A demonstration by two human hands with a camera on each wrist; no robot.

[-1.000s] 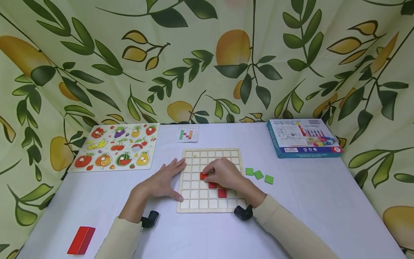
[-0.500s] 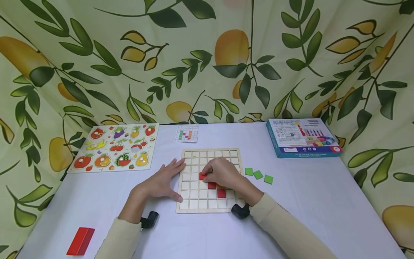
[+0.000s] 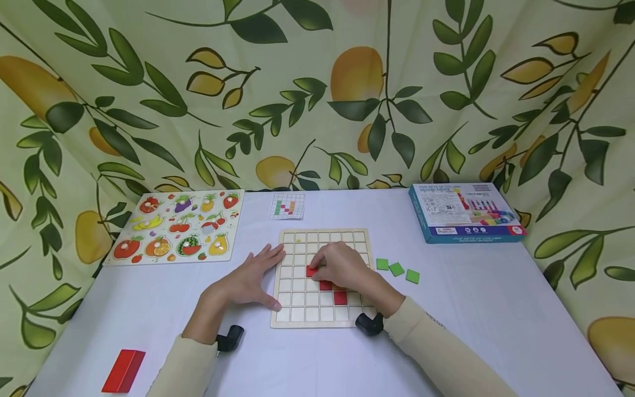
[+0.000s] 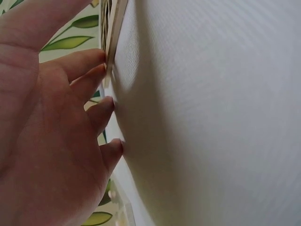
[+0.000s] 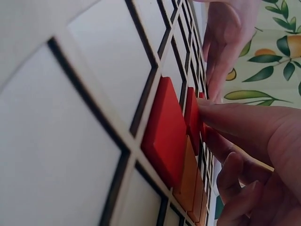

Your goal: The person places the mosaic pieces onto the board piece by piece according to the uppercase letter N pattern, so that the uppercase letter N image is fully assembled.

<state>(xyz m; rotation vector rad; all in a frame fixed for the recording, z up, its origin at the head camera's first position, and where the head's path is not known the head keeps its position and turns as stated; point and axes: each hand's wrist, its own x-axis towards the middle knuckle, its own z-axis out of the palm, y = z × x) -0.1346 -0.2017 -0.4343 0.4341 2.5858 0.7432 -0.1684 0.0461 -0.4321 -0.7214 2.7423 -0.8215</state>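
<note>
A wooden grid board [image 3: 324,324] lies on the white table. My left hand [image 3: 246,280] touches its left edge with spread, straight fingers; the left wrist view shows fingertips [image 4: 104,57] against the rim. Over the middle of the grid, my right hand [image 3: 342,266] pinches a red square tile [image 3: 310,271] between thumb and index finger, at a cell of the board. Two more red tiles, one of them nearest [image 3: 340,298], step diagonally down to the right. Orange tiles [image 5: 189,176] sit beside the red ones in the right wrist view, mostly hidden by my hand from above.
Three green tiles [image 3: 396,269] lie right of the board. Behind it is a small pattern card [image 3: 286,206]. A fruit puzzle board [image 3: 173,226] lies at the back left, a boxed set [image 3: 466,212] at the back right. A red block [image 3: 124,371] is at the front left.
My right wrist has shifted slightly to the left, with the fingers staying at the same red tile. The left hand and the tiles look unchanged.
</note>
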